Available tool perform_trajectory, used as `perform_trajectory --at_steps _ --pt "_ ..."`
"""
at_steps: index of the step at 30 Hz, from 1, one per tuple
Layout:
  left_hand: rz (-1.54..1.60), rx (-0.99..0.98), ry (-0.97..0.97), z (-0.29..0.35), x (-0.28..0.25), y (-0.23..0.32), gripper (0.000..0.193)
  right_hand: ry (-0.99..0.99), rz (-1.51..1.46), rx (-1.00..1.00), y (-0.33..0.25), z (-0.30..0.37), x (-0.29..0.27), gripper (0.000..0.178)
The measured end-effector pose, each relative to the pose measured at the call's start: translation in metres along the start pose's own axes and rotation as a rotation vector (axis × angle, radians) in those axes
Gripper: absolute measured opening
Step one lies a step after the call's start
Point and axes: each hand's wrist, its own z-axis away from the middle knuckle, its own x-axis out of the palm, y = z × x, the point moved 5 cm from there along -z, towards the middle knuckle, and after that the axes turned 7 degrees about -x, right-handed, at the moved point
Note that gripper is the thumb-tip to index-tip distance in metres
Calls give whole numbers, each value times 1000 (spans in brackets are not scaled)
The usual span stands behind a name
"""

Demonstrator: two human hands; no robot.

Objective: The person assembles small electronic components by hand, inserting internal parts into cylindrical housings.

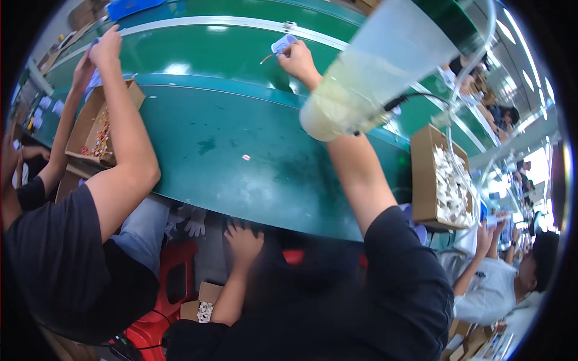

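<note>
Workshop bay: green worktable (pixel 271 192) in front of me, green conveyor belt (pixel 211 54) running beyond it, white rail (pixel 229 21) along the belt's far side.

Right hand (pixel 297 60): stretched out over the belt, fingers pinched narrow on a small lilac plastic housing (pixel 280 44). Short orange wire lead (pixel 265 59) hangs from the housing, to the left. Cannot tell whether the housing touches the belt.

Left hand (pixel 244 243): low, below the table's near edge, fingers spread; no object visible in it.

Other items: tilted translucent container (pixel 361 72) partly blocks my view of the right forearm. Cardboard box (pixel 423 180) of white plastic pieces (pixel 451 186) at right; another carton (pixel 89 123) with coloured wire pieces (pixel 101 135) at left, near a co-worker's raised arms (pixel 123 114). Small white-and-red scrap (pixel 246 157) lies alone on the table.

Step in hand (judgement): handling the housing at the belt, either setting down or picking up; direction not determinable. Next move, I judge, calls for a steady pinch, housing level, lead kept from snagging; left hand not needed.
</note>
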Motion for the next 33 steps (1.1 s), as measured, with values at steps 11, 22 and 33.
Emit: perform_trajectory --at_steps 11,22,33 --pt "197 484 -388 67 -52 61 40 248 395 101 -118 240 -152 12" --pt "767 831 431 132 -206 154 63 -460 -105 13 -243 346 -153 13" --pt "1126 541 1 78 -186 125 63 108 -472 -387 -195 206 -145 77"
